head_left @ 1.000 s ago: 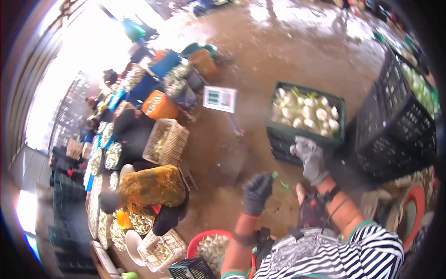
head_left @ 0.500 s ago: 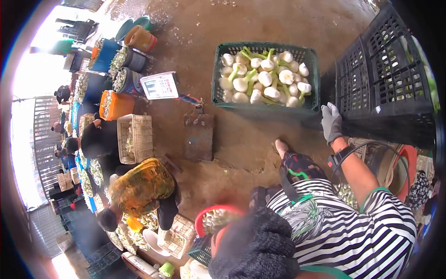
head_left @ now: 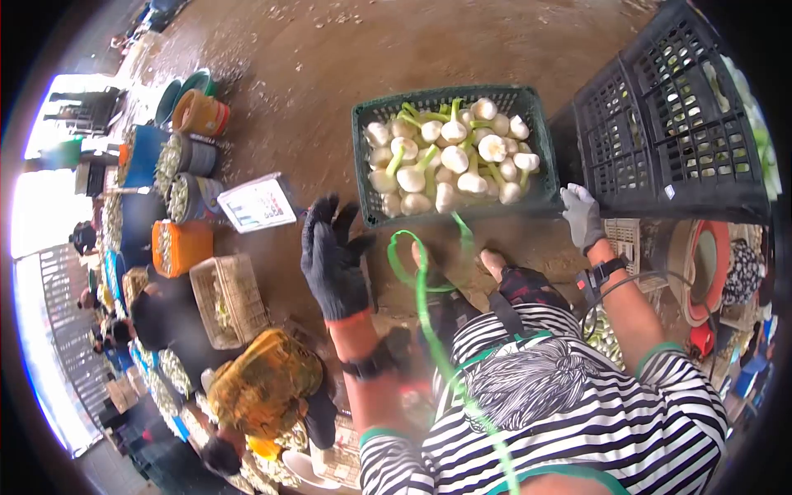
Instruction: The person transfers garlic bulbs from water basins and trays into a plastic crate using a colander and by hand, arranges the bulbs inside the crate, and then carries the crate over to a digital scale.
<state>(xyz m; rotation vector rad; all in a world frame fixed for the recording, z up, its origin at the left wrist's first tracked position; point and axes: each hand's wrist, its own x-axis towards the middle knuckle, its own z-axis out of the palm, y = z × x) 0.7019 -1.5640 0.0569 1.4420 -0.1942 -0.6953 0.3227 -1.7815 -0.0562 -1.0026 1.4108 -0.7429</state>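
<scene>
My left hand, in a dark knit glove, is raised in front of me with fingers apart and holds nothing. It is just left of a dark green plastic crate filled with garlic bulbs on short green stems. My right hand, in a grey glove with pale fingertips, has its fingers stretched out between that crate's right end and a stack of black crates. Whether it touches either cannot be made out. A bright green cord dangles in front of my striped shirt.
A scale with a white display stands left of the garlic crate. Buckets, an orange container and a cream basket line the left. A co-worker in a patterned top sits there. A red-rimmed tub is at the right.
My left hand has swung from close to the camera out toward the garlic crate. The green cord now hangs in view. My right hand stays near the black crates; the view has shifted slightly.
</scene>
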